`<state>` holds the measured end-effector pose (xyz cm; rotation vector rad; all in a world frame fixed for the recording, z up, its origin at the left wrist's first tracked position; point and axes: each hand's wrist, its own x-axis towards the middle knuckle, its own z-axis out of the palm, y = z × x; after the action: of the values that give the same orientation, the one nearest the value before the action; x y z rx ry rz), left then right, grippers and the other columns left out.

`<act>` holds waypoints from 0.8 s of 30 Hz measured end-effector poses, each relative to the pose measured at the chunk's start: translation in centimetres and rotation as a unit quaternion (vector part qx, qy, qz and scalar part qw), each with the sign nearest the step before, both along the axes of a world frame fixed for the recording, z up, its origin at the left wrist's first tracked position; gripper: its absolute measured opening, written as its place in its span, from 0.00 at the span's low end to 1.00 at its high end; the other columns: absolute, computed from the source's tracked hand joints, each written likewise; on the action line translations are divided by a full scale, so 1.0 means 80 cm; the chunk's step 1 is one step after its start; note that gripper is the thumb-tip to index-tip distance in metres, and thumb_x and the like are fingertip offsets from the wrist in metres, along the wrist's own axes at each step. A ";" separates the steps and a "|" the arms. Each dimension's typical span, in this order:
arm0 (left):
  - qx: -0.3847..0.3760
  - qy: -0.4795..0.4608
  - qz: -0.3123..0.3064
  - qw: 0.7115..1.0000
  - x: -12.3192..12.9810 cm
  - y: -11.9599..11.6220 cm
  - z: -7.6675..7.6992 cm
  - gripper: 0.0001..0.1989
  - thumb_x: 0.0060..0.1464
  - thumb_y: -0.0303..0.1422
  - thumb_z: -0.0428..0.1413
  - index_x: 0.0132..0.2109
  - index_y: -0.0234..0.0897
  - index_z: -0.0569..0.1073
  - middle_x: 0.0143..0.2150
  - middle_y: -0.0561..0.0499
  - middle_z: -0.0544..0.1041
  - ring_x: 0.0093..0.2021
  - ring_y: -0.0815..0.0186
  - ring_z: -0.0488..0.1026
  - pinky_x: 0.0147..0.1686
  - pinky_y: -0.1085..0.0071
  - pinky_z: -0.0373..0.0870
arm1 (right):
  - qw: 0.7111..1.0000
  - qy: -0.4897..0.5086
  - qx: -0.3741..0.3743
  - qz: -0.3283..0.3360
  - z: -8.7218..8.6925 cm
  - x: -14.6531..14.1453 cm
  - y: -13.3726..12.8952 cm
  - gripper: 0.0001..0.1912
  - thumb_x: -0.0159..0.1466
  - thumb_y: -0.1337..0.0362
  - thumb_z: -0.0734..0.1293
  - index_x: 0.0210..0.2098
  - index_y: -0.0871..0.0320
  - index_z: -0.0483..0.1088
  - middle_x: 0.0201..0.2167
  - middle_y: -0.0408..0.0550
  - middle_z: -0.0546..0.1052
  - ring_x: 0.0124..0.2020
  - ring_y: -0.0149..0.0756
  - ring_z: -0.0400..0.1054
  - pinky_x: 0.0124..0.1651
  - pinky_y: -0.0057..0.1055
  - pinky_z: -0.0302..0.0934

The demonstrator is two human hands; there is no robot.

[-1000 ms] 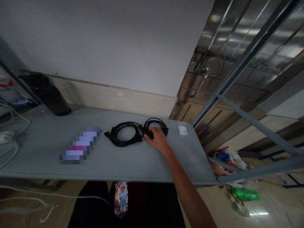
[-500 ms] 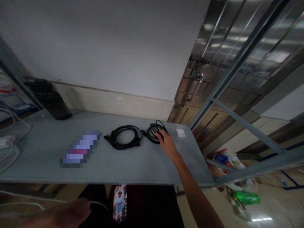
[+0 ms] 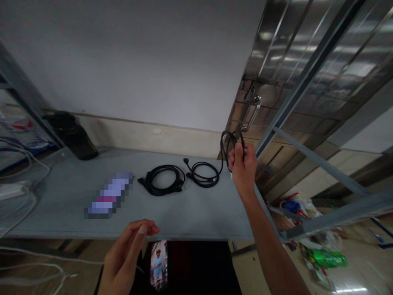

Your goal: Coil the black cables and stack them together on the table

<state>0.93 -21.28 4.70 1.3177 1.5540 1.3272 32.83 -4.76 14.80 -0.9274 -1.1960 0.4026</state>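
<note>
My right hand (image 3: 244, 166) is closed around loops of a thin black cable (image 3: 221, 147), raised over the right end of the grey table (image 3: 196, 213). The cable's other loops and its plug still lie on the tabletop, joined to the raised part. To their left rests a second coiled black cable (image 3: 150, 190), touched by neither hand. My left hand (image 3: 127, 250) hovers at the front edge, empty, with thumb and fingers apart.
A blurred-out phone-like object (image 3: 112, 192) lies left of the coils. Behind it stands a dark bottle (image 3: 75, 137). White cords (image 3: 39, 168) lie at far left. A lit phone (image 3: 159, 264) is below the table edge. A metal post (image 3: 285, 110) rises at right.
My right hand has closed on part of the right-hand cable and lifted it up and right, spreading the coil. My left hand has risen from the lower left toward the table's front edge.
</note>
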 end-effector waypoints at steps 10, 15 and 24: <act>0.013 -0.327 -0.086 0.941 0.085 0.014 0.044 0.40 0.50 0.45 0.79 0.68 0.43 0.81 0.66 0.36 0.84 0.71 0.38 0.77 0.73 0.50 0.72 | 0.994 0.096 -0.009 0.055 0.024 -0.058 -0.122 0.21 0.81 0.42 0.69 0.43 0.49 0.62 0.28 0.33 0.61 0.21 0.25 0.53 0.22 0.21 0.50; -0.031 -0.292 -0.069 0.953 0.083 -0.004 0.054 0.26 0.54 0.45 0.77 0.57 0.42 0.86 0.56 0.40 0.88 0.65 0.39 0.81 0.71 0.51 0.74 | 0.974 0.131 -0.115 0.143 -0.037 -0.079 -0.158 0.18 0.81 0.41 0.67 0.49 0.48 0.66 0.30 0.34 0.64 0.22 0.26 0.54 0.23 0.22 0.53; -0.023 -0.382 -0.022 0.924 -0.016 0.026 0.084 0.21 0.58 0.40 0.73 0.55 0.38 0.83 0.24 0.60 0.63 0.22 0.70 0.60 0.24 0.72 0.70 | 0.979 -0.016 -0.196 0.046 -0.077 0.048 -0.215 0.24 0.80 0.37 0.65 0.51 0.52 0.74 0.30 0.46 0.80 0.24 0.39 0.76 0.25 0.32 0.73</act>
<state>-0.35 -19.20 11.44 0.6547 0.9886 1.5134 36.65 -21.97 8.60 -1.2213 -1.2150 0.7182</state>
